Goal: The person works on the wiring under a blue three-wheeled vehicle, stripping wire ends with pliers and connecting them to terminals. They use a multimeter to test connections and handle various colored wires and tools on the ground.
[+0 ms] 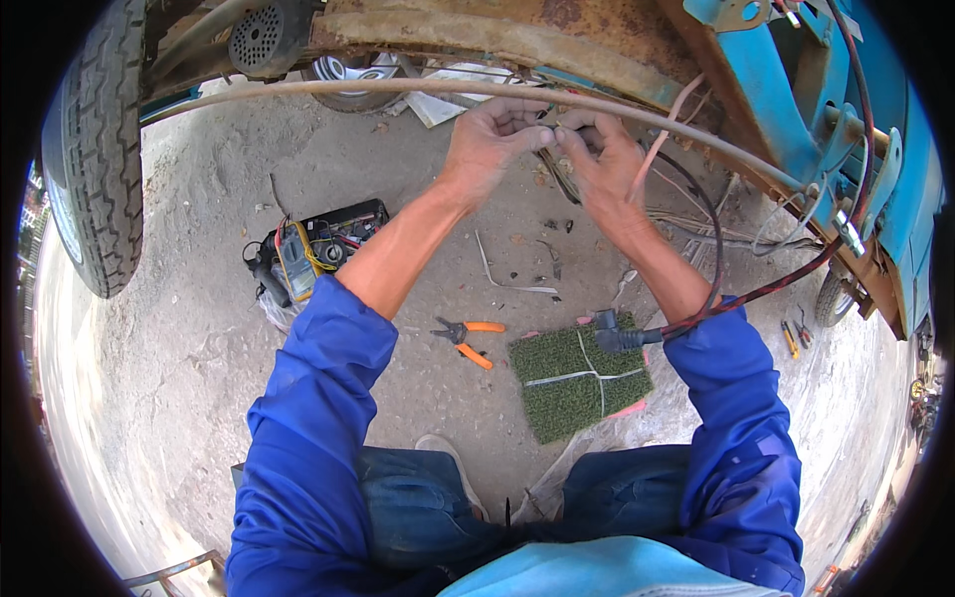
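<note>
My left hand [502, 139] and my right hand [595, 149] meet just below a long rusty rod [331, 87], both with pinched fingers at thin wires; the exact piece between the fingertips is too small to make out. A bundle of dark wires [560, 181] hangs beneath them. A pink hose [658, 136] runs down beside my right hand. A dark cable [704, 194] loops to a black connector [617, 333] above a square of artificial turf [562, 398]. Orange-handled wire strippers [468, 340] lie on the ground below my hands.
A large tyre [104, 169] stands at left. The rusty underside [537, 35] and blue metal frame [796, 99] edge the top and right. An open case with a meter and leads [298, 254] lies at left, small tools [791, 338] at right, a small wheel [833, 298] behind.
</note>
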Action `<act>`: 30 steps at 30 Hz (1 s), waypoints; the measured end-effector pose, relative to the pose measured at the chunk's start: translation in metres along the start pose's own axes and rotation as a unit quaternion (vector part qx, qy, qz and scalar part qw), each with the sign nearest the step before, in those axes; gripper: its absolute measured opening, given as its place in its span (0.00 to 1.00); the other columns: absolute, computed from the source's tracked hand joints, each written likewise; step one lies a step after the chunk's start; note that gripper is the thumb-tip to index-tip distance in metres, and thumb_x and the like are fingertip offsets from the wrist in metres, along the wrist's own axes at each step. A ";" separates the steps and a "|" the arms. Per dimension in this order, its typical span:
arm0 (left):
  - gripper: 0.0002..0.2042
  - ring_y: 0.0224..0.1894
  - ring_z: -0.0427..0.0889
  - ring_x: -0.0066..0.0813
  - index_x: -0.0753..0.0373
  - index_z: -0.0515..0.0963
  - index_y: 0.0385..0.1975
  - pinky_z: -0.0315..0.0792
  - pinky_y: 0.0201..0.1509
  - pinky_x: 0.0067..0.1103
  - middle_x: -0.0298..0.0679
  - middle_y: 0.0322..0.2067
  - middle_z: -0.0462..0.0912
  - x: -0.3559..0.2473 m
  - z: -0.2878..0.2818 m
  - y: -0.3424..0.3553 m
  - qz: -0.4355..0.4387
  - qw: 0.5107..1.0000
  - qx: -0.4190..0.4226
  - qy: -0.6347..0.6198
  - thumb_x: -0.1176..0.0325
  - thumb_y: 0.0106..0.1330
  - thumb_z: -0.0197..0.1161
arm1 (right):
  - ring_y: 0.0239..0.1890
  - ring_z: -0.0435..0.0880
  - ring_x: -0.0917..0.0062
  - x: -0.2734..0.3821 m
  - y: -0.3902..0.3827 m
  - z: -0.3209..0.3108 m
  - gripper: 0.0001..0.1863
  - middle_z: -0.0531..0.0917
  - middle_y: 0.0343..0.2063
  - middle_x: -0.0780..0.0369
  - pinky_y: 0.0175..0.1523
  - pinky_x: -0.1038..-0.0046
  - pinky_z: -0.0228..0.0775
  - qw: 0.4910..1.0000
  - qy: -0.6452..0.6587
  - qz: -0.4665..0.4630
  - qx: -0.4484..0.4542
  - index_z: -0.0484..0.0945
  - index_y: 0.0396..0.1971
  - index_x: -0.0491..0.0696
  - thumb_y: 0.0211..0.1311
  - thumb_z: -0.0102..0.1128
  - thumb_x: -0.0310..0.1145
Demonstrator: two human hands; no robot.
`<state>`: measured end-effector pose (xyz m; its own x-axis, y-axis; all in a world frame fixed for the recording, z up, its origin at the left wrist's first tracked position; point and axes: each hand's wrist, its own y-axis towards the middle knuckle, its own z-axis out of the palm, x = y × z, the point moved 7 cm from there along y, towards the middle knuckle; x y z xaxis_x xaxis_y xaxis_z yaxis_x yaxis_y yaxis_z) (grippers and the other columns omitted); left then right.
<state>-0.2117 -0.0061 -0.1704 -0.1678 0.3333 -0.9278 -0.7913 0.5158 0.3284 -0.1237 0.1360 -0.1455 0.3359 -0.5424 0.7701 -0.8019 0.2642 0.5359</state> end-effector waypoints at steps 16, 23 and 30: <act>0.17 0.43 0.85 0.24 0.70 0.82 0.54 0.81 0.48 0.22 0.40 0.44 0.88 0.002 -0.003 -0.001 -0.007 0.998 -0.022 -0.058 0.76 0.66 0.72 | 0.30 0.86 0.69 -0.006 0.007 0.003 0.12 0.87 0.29 0.55 0.39 0.65 0.76 0.999 -0.006 0.001 -0.040 0.84 0.44 0.41 0.66 0.68 0.33; 0.15 0.41 0.84 0.20 0.71 0.83 0.52 0.79 0.46 0.19 0.37 0.41 0.88 -0.004 -0.002 -0.004 0.010 0.999 -0.040 0.015 0.75 0.67 0.71 | 0.32 0.87 0.69 -0.011 0.008 0.006 0.12 0.88 0.31 0.55 0.42 0.65 0.78 1.000 0.005 0.007 -0.029 0.83 0.44 0.41 0.65 0.68 0.33; 0.13 0.38 0.82 0.16 0.69 0.85 0.51 0.77 0.44 0.17 0.34 0.37 0.88 -0.006 -0.002 -0.008 0.043 0.995 -0.069 0.064 0.73 0.69 0.69 | 0.35 0.88 0.72 -0.002 0.005 0.005 0.11 0.88 0.33 0.58 0.44 0.68 0.78 0.999 0.019 0.011 -0.026 0.83 0.43 0.42 0.64 0.69 0.31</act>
<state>-0.2052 -0.0140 -0.1679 -0.3051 0.2635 -0.9151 -0.8428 0.3726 0.3883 -0.1314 0.1341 -0.1459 0.3377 -0.5054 0.7940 -0.7824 0.3182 0.5354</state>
